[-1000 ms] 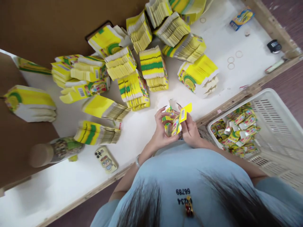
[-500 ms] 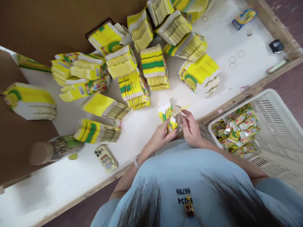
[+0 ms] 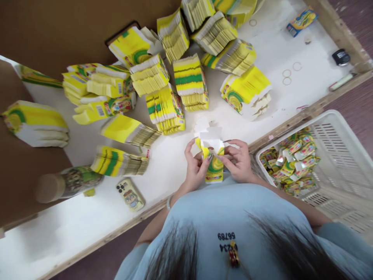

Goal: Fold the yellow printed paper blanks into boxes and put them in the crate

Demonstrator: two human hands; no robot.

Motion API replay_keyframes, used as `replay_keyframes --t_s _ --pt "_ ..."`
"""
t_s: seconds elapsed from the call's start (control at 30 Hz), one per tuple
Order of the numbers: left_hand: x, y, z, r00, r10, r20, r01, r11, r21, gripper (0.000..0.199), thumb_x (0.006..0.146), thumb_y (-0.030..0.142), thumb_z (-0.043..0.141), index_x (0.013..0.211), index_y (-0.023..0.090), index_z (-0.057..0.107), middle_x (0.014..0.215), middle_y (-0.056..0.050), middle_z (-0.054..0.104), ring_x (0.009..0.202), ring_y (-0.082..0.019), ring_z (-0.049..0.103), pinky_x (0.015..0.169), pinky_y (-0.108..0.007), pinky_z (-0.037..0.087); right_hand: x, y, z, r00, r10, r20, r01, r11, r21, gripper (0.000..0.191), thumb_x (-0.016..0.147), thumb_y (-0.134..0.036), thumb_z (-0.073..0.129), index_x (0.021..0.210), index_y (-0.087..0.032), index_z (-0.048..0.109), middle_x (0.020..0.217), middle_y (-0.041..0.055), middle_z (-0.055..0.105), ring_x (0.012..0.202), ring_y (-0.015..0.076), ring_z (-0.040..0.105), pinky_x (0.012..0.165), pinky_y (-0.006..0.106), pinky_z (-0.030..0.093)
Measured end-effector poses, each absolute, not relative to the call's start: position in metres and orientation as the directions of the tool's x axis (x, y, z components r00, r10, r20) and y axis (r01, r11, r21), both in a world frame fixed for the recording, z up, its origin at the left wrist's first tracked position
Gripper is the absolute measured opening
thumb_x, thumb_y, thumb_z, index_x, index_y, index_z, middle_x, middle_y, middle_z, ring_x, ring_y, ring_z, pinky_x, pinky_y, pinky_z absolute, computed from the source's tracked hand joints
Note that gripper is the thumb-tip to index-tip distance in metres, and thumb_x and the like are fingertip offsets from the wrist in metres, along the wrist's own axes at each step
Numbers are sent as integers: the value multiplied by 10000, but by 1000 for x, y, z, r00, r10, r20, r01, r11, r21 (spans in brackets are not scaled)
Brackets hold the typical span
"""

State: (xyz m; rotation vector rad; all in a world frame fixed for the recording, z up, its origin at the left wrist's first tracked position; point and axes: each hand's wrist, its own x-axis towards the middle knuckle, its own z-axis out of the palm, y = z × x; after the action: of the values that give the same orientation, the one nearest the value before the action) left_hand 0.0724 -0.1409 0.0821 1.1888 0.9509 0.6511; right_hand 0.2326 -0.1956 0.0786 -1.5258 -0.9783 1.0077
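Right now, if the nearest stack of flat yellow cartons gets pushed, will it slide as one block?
Probably not. The stack of flat cartons already leans and fans at its edges, so the thin sheets would likely shear apart. No rubber band shows on it. The white tabletop looks smooth, so the bottom sheets may skid.

Stacks of flat yellow cartons (image 3: 166, 70) crowd the white tabletop (image 3: 72, 229) beyond the grip. To its left lie a phone (image 3: 130, 194) and a bottle (image 3: 68, 184) on its side. To its right, a white plastic basket (image 3: 340, 163) holds folded cartons (image 3: 291, 161). Rubber bands (image 3: 287, 77) lie far right.
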Motion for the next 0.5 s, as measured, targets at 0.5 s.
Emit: replay_keyframes --t_s 0.5 --pt "63 -135 80 569 803 -177 151 110 982 389 1011 597 541 1177 245 558 1212 -120 624 1005 -213 682 684 -281 577 258 -184 88 215 976 24 199 -20 -980 287 974 -495 646 873 -235 714 885 51 720 858 201 701 812 355 599"
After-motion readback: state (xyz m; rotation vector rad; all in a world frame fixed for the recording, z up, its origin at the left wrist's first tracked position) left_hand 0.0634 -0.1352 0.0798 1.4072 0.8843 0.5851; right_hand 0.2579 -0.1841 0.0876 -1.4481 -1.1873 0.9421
